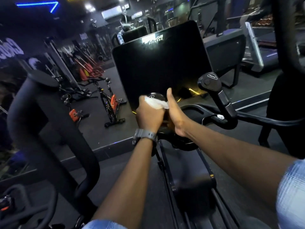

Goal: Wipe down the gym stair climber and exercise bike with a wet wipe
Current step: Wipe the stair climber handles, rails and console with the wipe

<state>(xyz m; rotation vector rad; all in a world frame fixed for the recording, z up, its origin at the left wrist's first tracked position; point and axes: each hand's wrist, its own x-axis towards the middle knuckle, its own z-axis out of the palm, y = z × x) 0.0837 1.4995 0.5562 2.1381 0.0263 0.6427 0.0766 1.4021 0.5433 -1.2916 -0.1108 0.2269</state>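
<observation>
Head view: the left hand (149,115) grips a white wipe (156,103), fingers curled round it, at the lower edge of the black console (161,63). At its 3 o'clock, touching, the right hand (175,113) has its thumb raised; its fingers are hidden, so its grip cannot be told. A spin bike (109,103) stands at 9 o'clock.

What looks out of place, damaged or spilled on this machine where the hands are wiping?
Nothing stands out. The left hand grips a crumpled white wet wipe at the bottom edge of the glossy black console panel, with the right hand close beside it. No spill or crack shows, though the lighting is dim.
</observation>
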